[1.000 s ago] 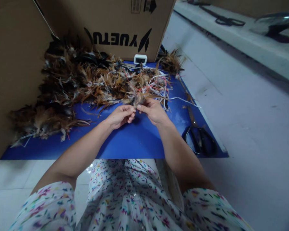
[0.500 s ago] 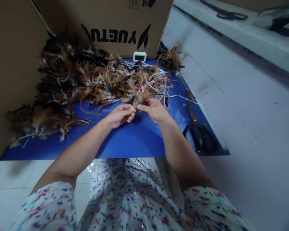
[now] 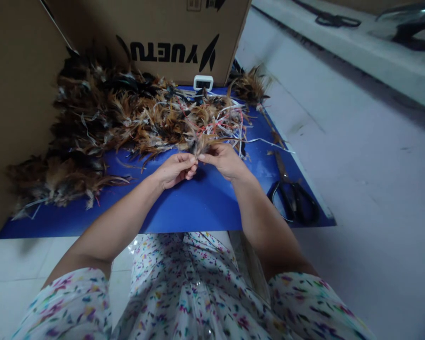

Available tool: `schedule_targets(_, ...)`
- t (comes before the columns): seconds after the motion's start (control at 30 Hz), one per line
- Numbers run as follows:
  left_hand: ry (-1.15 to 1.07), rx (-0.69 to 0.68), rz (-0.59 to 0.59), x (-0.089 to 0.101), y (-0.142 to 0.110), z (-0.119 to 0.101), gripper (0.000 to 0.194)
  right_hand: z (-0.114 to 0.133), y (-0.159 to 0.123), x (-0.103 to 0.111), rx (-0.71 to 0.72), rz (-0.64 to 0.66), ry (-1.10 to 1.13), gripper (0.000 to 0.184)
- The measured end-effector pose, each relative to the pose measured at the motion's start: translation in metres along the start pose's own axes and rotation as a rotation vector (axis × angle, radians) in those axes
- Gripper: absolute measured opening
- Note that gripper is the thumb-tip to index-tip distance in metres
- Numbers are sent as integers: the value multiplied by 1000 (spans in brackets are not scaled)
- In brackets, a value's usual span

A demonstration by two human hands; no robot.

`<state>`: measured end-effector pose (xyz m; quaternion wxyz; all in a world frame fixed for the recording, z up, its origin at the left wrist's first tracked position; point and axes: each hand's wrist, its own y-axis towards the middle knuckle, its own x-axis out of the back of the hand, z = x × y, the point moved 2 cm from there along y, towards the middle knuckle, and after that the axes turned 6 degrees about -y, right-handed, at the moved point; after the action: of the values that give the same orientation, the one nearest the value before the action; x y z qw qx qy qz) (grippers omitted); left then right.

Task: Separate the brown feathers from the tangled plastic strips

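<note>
My left hand (image 3: pixel 180 170) and my right hand (image 3: pixel 222 160) meet above the front of the blue tabletop (image 3: pixel 201 208). Thumb and fingers of each are pinched on a small bunch of brown and grey feathers (image 3: pixel 199 145). Its base sits between the two sets of fingertips, and the plumes fan out away from me. Just beyond lies a wide heap of brown and black feathers (image 3: pixel 127 113), with white and red ties (image 3: pixel 223 123) tangled at its right end.
A smaller feather pile (image 3: pixel 63 179) lies at the left. Black-handled scissors (image 3: pixel 293 200) rest near the right edge. Behind stand a large cardboard box (image 3: pixel 156 28) and a small white digital display (image 3: pixel 203 83). Another feather bundle (image 3: pixel 250 87) lies by the wall at back right.
Both hands keep their pinch on the feather bunch, and its upper plumes sit slightly differently. The whole view has shifted a little.
</note>
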<state>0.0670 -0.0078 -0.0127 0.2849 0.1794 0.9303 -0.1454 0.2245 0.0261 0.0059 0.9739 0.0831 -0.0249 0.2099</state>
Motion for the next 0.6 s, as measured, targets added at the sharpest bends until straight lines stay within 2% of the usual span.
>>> schedule_targets(0.17, 65, -60, -33, 0, 1, -1, 49, -1, 1, -1, -14, -26, -46, 41)
schedule_targets(0.37, 213, -333, -175, 4, 5, -4, 54, 1, 1, -2, -38, -46, 74, 46)
schedule_targets(0.5, 411, -535, -261, 8, 6, -5, 53, 0, 0, -8, -63, -34, 86, 47)
schedule_targets(0.6, 562, -645, -285, 9, 5, -6, 50, -2, 0, -15, -28, -60, 64, 44)
